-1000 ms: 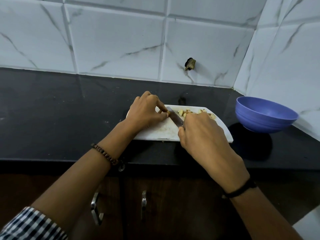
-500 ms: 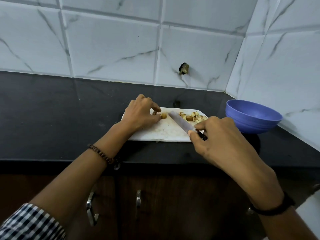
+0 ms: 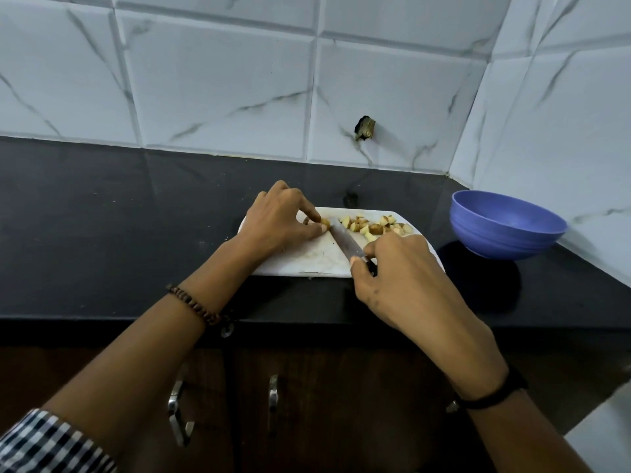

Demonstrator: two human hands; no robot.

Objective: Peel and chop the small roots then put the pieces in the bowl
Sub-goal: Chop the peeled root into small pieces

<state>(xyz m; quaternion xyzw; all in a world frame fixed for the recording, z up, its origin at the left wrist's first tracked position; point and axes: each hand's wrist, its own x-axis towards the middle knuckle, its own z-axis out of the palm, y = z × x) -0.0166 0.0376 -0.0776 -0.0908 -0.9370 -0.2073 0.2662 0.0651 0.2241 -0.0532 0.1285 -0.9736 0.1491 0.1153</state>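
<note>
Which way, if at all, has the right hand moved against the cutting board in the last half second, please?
Yes: the right hand shifted left, from beyond the white cutting board's front-right corner to over it, gripping the knife.

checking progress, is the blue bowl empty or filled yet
Empty as far as visible: the bowl shows bare blue inside; the pieces lie on the board.

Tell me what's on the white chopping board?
The chopped root pieces lie by the chopping board's far edge. The knife blade touches a piece the left hand pinches. The right hand covers the knife's handle and the board's near right corner.
</note>
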